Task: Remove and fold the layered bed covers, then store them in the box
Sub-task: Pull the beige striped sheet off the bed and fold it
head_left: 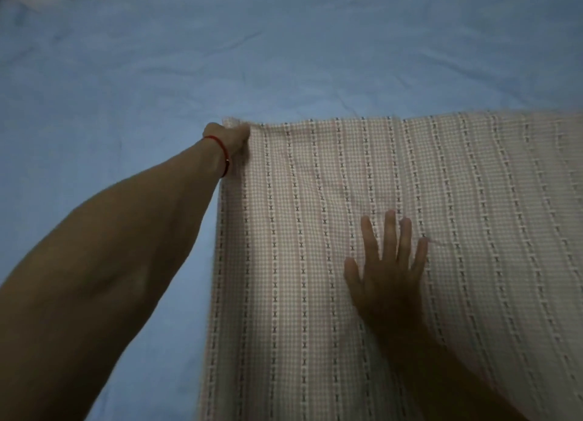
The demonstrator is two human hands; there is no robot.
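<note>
— Where do we start? With the hands?

— Yes. Our left hand (pixel 235 136) reaches far out and grips the far left corner of the checked cover (pixel 457 231). The fingers are curled round the cloth there, so most of them are hidden from us. A red string bracelet (pixel 220 150) sits on that wrist.

— And the other one?

— Our right hand (pixel 386 272) lies flat on the cover, palm down, fingers straight and spread. It holds nothing; it only presses the cloth down near the middle of what we can see.

— How does the cover itself lie?

— It is spread flat, pale pink and white in small checks, with rows of dark and white stitch-like marks running away from us. Its far edge runs straight across from our left hand to the right side of the view. Its left edge runs from that corner down toward us. The right and near parts pass out of view.

— What is under it?

— A blue sheet (pixel 157 73), lightly creased, covers the bed all round the cover. At the top left corner of the view we see a bit of something pale and pinkish, too blurred to name.

— Any label, brand or writing for us to read?

— We can make out none on the cover, the sheet or the bracelet.
</note>
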